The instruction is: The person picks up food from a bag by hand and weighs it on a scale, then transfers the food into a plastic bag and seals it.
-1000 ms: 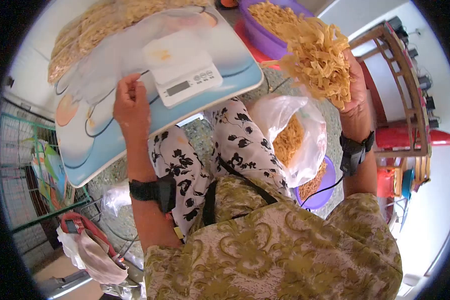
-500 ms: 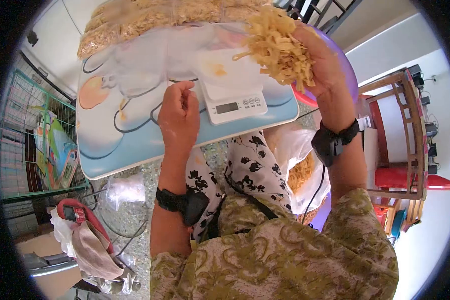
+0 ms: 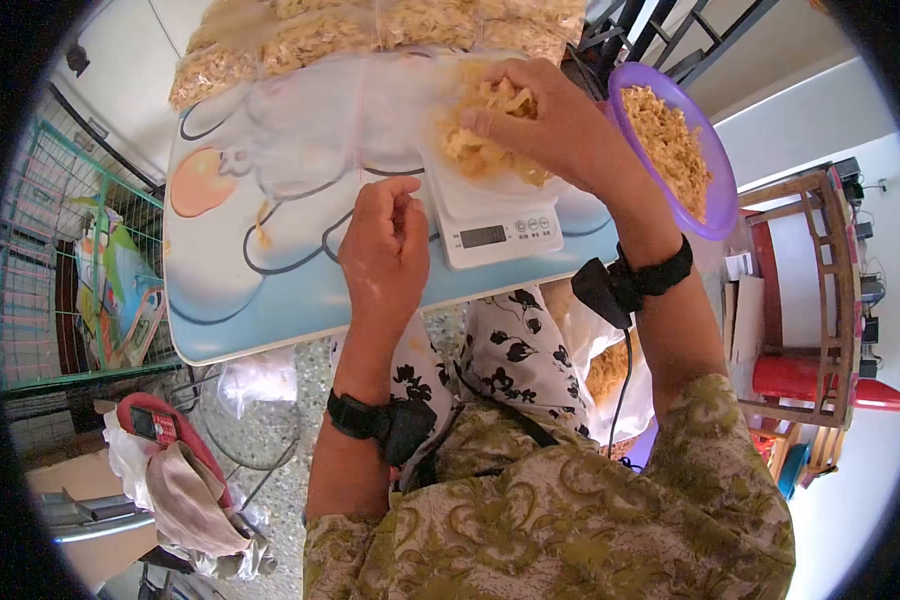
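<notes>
My right hand (image 3: 540, 125) is closed around a bunch of yellow, crinkled snack-like strips (image 3: 495, 125), directly above the white digital kitchen scale (image 3: 505, 235). Some strips look blurred below the fingers, and the hand covers most of the weighing plate. Just left of the scale, my left hand (image 3: 385, 240) is curled, knuckles up, over the table's front part. A hazy sheet of clear plastic (image 3: 310, 135) lies from near these fingertips to the back of the table. Whether the left fingers pinch its edge is hidden.
Filled clear bags of strips (image 3: 370, 25) line the back of the patterned table (image 3: 210, 335). A purple basin (image 3: 725, 195) of strips stands at the right. A wire cage (image 3: 80, 270) is on the left, and an open bag of strips (image 3: 610, 370) sits by my right leg.
My right hand has moved left and down from beside the table to over the scale, carrying the strips. The purple basin is now uncovered. My left hand keeps its curled pose; the view has shifted slightly.
</notes>
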Action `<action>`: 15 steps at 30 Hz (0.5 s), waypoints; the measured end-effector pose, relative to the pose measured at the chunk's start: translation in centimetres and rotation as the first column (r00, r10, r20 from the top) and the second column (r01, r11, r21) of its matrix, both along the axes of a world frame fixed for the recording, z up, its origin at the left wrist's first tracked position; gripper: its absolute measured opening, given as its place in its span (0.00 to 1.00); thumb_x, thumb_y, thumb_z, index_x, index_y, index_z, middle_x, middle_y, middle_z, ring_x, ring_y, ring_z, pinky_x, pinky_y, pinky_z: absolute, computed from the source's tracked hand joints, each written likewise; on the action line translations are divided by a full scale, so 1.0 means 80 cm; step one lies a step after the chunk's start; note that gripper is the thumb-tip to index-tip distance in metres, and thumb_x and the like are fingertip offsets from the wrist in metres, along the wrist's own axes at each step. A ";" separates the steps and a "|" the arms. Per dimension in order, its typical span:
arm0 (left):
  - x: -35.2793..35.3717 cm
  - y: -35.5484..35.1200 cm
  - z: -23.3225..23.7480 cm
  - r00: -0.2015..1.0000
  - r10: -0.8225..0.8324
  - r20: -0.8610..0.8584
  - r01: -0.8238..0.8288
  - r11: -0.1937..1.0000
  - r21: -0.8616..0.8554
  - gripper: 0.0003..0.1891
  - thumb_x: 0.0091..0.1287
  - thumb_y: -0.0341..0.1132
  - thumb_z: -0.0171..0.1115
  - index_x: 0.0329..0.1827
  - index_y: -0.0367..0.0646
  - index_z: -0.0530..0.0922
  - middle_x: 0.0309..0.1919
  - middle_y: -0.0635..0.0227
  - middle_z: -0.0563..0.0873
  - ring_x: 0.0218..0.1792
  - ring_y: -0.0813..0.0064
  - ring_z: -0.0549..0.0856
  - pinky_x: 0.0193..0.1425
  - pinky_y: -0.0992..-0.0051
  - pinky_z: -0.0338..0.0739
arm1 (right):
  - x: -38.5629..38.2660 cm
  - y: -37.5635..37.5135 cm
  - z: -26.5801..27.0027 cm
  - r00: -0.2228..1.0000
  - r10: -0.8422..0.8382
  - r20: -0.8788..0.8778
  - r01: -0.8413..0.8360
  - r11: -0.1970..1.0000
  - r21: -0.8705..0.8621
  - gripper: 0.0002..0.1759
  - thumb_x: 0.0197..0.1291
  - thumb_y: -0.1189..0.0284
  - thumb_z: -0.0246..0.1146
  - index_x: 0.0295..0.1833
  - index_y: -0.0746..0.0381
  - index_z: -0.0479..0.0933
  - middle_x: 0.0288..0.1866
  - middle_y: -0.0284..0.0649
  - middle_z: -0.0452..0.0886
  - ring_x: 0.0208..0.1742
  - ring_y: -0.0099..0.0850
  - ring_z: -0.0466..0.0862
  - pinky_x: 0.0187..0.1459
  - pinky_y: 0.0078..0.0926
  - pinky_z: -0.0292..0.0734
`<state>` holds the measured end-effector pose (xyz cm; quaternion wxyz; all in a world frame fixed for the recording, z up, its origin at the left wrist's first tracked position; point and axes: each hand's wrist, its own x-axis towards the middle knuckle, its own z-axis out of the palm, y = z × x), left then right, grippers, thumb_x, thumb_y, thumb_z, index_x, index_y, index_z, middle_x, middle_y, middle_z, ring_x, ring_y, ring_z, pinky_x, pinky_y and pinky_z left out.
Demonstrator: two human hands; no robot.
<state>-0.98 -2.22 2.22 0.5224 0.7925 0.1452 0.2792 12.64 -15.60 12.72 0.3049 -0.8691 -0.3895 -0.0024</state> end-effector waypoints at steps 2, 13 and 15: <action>0.001 -0.002 0.001 1.000 -0.005 -0.002 0.005 1.000 0.013 0.08 0.64 0.27 0.56 0.45 0.39 0.77 0.33 0.61 0.80 0.31 0.69 0.82 0.38 0.72 0.77 | -0.008 -0.002 0.012 1.000 -0.005 -0.022 0.004 0.998 -0.061 0.24 0.57 0.58 0.68 0.52 0.62 0.76 0.49 0.38 0.78 0.47 0.25 0.78 0.48 0.23 0.75; 0.003 0.000 -0.003 0.999 0.009 0.044 -0.013 0.996 0.089 0.08 0.64 0.26 0.56 0.45 0.38 0.76 0.33 0.59 0.79 0.31 0.66 0.82 0.38 0.70 0.77 | 0.010 -0.024 0.034 0.991 0.087 0.105 -0.100 0.988 0.120 0.18 0.69 0.64 0.55 0.58 0.62 0.75 0.49 0.37 0.80 0.52 0.26 0.77 0.55 0.24 0.71; 0.003 0.000 -0.005 0.999 0.014 0.041 -0.018 0.996 0.089 0.08 0.64 0.26 0.56 0.45 0.38 0.76 0.33 0.59 0.79 0.31 0.66 0.82 0.38 0.70 0.77 | 0.011 -0.020 0.027 0.988 0.145 0.061 -0.153 0.977 0.151 0.17 0.69 0.64 0.55 0.57 0.62 0.75 0.48 0.36 0.80 0.52 0.25 0.77 0.55 0.23 0.71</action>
